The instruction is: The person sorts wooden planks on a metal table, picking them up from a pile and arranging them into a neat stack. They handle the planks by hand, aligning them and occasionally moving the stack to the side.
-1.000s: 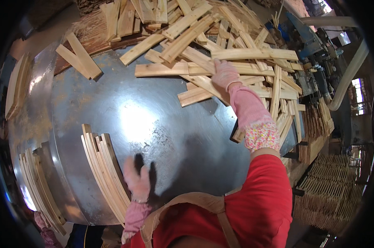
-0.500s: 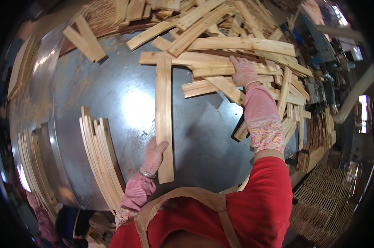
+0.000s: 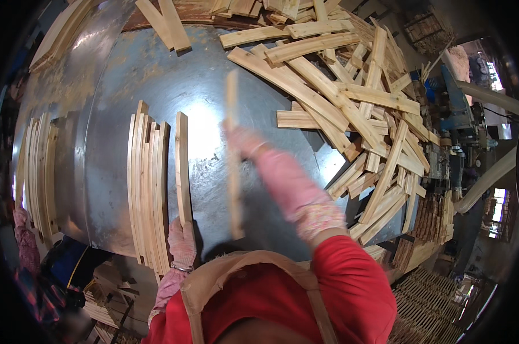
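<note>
My left hand [image 3: 182, 243], in a pink glove, is closed round the near end of a pale wooden strip [image 3: 182, 169] standing on its narrow edge. Just left of that strip stands a row of similar wooden strips [image 3: 146, 189], set side by side on edge. My right hand [image 3: 247, 141], gloved and blurred by motion, grips a second wooden strip [image 3: 233, 192] at about its middle. This one is smeared too, and shows a narrow side. Both strips point away from me over the grey metal table [image 3: 208, 74], with a gap between them.
A jumbled heap of wooden strips [image 3: 380, 94] covers the table's right and far right. At the far left another person's gloved hand [image 3: 20, 218] is by a second row of strips [image 3: 40, 172]. Machinery [image 3: 454, 143] stands beyond the right edge.
The left hand's strip has turned from flat onto its edge and moved left towards the row. My right hand has come left from the heap with another strip. The view has shifted.
</note>
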Motion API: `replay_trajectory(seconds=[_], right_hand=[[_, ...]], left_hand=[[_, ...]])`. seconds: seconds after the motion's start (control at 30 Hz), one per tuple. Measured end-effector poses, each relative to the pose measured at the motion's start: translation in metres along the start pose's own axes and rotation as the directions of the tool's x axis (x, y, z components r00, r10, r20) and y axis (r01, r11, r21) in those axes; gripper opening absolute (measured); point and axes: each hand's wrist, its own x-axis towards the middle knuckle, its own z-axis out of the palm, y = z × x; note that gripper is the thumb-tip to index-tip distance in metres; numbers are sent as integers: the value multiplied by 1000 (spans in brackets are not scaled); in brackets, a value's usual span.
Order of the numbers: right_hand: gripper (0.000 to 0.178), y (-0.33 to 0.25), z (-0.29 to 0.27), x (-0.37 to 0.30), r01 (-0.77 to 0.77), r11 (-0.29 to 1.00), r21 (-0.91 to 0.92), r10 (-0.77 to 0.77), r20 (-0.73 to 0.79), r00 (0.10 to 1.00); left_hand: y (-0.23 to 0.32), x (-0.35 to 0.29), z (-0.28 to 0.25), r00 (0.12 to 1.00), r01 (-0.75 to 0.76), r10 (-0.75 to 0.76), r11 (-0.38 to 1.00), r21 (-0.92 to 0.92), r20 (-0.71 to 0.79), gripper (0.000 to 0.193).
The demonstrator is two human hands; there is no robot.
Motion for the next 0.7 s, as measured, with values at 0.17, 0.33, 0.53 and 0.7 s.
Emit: replay_trajectory(seconds=[0.17, 0.33, 0.53, 0.7], right_hand=[[72, -48, 98, -7, 278, 880, -385, -166, 298, 940], [32, 47, -78, 44, -13, 723, -691, -491, -527, 694], [82, 132, -159, 35, -411, 503, -760, -419, -630, 654], [62, 115, -189, 71, -492, 430, -757, -284, -631, 722]], left_hand=[[0, -9, 34, 979, -104, 131, 980, 168, -159, 96], [-14, -13, 25, 930, -274, 341, 893, 356, -139, 90], [-30, -47, -17, 921, -169, 347, 767, 619, -178, 84], [-18, -33, -43, 946, -72, 258, 758, 648, -196, 86]])
